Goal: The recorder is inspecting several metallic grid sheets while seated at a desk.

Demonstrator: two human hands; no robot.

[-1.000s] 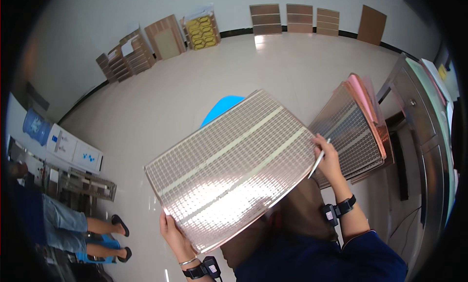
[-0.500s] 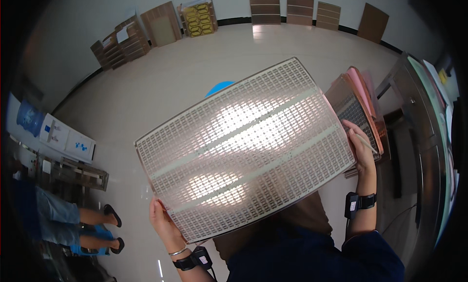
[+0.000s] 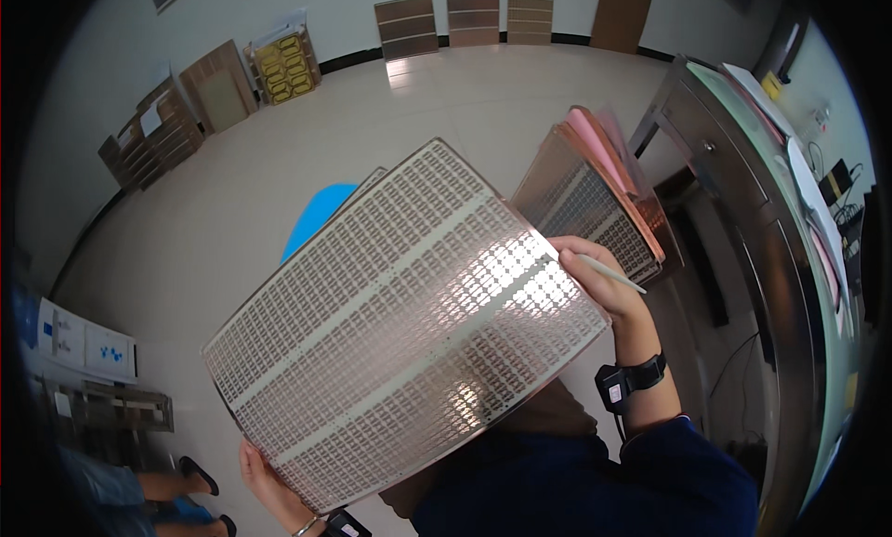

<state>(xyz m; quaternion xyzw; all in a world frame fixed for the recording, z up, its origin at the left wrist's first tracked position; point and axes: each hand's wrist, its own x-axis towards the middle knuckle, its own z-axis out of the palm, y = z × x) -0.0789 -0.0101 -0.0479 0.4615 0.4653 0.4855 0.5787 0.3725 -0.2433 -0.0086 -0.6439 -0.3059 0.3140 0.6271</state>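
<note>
A large rectangular circuit board panel [image 3: 372,314], shiny copper with pale bands and rows of small repeated patterns, is held tilted in front of my body. My left hand [image 3: 267,484] grips its lower left edge, fingers partly hidden behind it. At the right edge, my right hand [image 3: 604,281] holds the panel too, with a slim pale pen-like stick [image 3: 611,274] between its fingers. Beyond the right hand leans a stack of similar panels [image 3: 581,198] with a pink sheet [image 3: 597,142] among them. Part of a round blue surface [image 3: 314,210] shows behind the panel.
A metal cabinet [image 3: 720,156] with papers on its green-edged top stands at the right. Several panels [image 3: 406,28] lean along the far wall. At the left are a white water dispenser [image 3: 88,337] and a person's legs [image 3: 167,486] in dark shoes.
My view has swung to the right, so the surroundings shift left. The panel is turned a bit more steeply, and both hands have kept their grip on it.
</note>
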